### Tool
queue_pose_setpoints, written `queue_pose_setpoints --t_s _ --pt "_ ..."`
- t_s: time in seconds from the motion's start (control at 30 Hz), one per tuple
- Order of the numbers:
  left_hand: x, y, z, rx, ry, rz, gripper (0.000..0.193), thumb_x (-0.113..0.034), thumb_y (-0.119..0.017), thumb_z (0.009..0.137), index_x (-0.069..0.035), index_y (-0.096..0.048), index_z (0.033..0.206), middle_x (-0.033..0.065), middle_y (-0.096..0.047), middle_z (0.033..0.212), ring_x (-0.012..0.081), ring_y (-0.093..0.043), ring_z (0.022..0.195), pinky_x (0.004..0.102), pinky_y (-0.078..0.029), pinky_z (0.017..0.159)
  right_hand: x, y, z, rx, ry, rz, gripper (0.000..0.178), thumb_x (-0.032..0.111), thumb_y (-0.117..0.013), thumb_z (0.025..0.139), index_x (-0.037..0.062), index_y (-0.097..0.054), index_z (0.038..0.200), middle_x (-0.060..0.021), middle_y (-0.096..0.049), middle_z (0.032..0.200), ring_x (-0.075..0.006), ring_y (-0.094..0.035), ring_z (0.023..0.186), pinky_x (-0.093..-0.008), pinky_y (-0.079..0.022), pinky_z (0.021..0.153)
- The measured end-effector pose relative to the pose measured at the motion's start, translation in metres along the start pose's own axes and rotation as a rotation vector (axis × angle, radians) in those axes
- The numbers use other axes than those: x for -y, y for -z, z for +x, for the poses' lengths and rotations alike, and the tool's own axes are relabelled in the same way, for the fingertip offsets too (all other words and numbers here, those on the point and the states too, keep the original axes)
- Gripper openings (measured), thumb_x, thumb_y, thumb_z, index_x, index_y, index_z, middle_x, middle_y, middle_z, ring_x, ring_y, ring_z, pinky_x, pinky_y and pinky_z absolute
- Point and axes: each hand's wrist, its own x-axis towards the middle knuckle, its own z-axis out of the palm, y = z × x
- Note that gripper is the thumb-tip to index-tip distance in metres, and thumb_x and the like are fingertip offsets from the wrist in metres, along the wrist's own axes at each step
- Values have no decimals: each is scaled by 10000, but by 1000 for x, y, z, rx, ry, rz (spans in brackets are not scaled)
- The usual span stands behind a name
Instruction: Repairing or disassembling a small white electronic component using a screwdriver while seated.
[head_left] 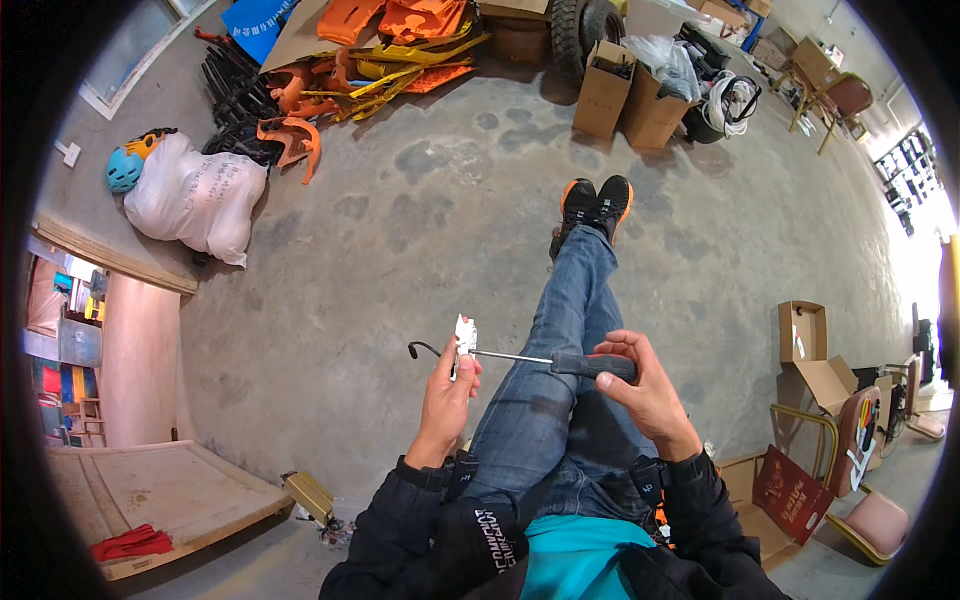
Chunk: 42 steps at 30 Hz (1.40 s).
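Above the legs [572, 290], the left grip [447, 402] pinches a white part [466, 336]; the right grip [652, 388] grasps a screwdriver [572, 364] — an off-line push could make the tool skid, jabbing the left

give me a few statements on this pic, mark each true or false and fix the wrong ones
1. The right hand holds a screwdriver by its dark handle. True.
2. The left hand is empty. False: it holds a small white part.
3. The screwdriver's shaft points toward the left hand. True.
4. The red cloth lies on a chair seat. False: it lies on a wooden panel at the lower left.
5. The blue helmet is to the right of the large white bag. False: it is at the bag's left.
6. The person's shoes are black with orange edges. True.
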Motion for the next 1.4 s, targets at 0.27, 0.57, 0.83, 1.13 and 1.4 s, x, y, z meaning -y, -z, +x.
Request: queue_pose_setpoints --t_s 0.27,0.57,0.83,1.13,1.4 --pt "-3 -6 0 3 9 -29 547 -336 -482 1039 -99 -347 1513 -10 -523 931 63 -458 772 215 -407 681 -9 3 -1 -48 18 0 291 112 -564 973 12 -496 1238 -71 -587 1102 -121 -591 809 -241 -470 745" --pt "-2 -5 0 8 13 -35 540 -333 -481 1040 -119 -342 1516 -4 -538 941 63 -482 777 220 -430 683 -5 14 1 33 -291 220 343 111 -615 938 51 -493 1253 -89 -533 1195 -84 -551 867 -253 -479 730" --pt "8 1 -1 -49 29 -26 544 -314 -494 1036 -96 -339 1510 6 -572 974 58 -505 786 220 -446 692 3 -5 2 7 -49 289 386 73 -590 931 79 -488 1303 -83 -571 1130 -100 -566 909 -242 -471 761" --pt "7 -14 1 -7 -75 68 538 -295 -482 1042 -154 -314 1533 -30 -527 920 68 -477 779 227 -449 698 -13 14 -3 -12 -130 315 317 101 -590 906 9 -538 1205 -93 -632 1058 -155 -599 857 -294 -480 780" --pt "-2 -11 -4 3 -22 34 539 -313 -453 1044 -58 -334 1503 145 -459 1474 234 -421 1367 306 -315 1104 -15 13 0 41 -131 332 280 95 -582 897 6 -559 1162 -73 -636 1018 -146 -606 859 -287 -487 759"
